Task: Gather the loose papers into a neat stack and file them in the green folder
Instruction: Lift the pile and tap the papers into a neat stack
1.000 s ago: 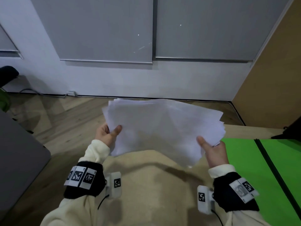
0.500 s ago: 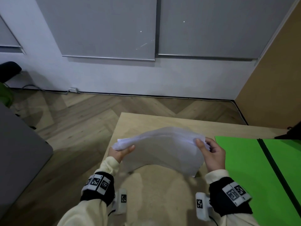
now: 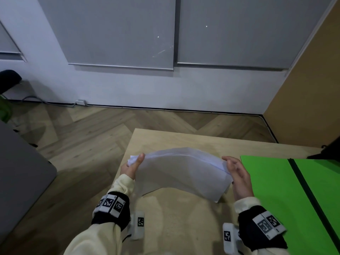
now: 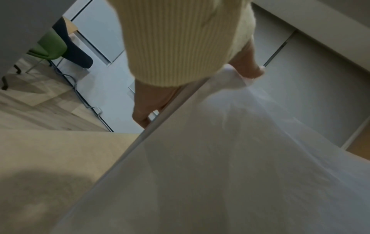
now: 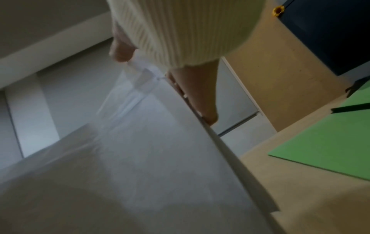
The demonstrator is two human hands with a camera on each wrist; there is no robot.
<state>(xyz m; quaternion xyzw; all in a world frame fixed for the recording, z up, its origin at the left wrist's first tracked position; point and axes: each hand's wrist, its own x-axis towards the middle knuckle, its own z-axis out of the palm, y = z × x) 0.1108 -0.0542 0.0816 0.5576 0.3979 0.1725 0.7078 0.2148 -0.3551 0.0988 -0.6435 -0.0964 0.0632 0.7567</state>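
Note:
A stack of white papers (image 3: 181, 170) stands on its lower edge on the wooden table (image 3: 174, 223), bowed upward in the middle. My left hand (image 3: 131, 167) pinches its left end, thumb on the near face. My right hand (image 3: 237, 173) grips its right end. In the left wrist view the papers (image 4: 220, 166) fill the lower right, and the thumb presses the upper corner. In the right wrist view the papers (image 5: 130, 158) fill the lower left. The green folder (image 3: 287, 196) lies open and flat on the table just right of my right hand; its left sheet (image 5: 328, 150) shows there too.
A black spine strip (image 3: 309, 194) runs down the open folder. The table's left edge drops to a wooden floor (image 3: 82, 137). A grey surface (image 3: 20, 173) sits at the far left, a white wall (image 3: 165, 89) lies ahead, and a dark object (image 3: 329, 151) is at the table's far right.
Both hands brought the papers down from chest height onto the table. The loose fan has closed into a tighter, bowed stack standing on edge.

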